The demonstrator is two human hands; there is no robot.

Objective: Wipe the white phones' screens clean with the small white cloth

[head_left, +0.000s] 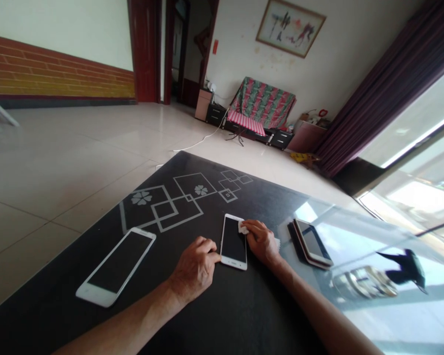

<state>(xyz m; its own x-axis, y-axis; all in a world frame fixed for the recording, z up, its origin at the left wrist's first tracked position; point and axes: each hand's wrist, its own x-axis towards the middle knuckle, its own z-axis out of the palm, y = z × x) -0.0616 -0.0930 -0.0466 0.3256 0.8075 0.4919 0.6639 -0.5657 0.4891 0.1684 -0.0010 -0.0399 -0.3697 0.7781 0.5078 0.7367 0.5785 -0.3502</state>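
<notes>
A white smartphone with a dark screen lies flat on the black tabletop, in the middle of the head view. My left hand is curled beside it, and its fingertips press against the phone's lower left edge. A small white tissue is pinched in the fingers of my right hand, touching the upper right of the screen. Part of the tissue shows behind that hand. To the left lies a larger white phone, face up. On the right, another phone rests on a dark brown case or second device.
The glossy black table has a pale square-and-flower pattern. Near its right side stand a round glass dish and a dark object I cannot make out. Beyond are a tiled floor, a striped small table and a white cable.
</notes>
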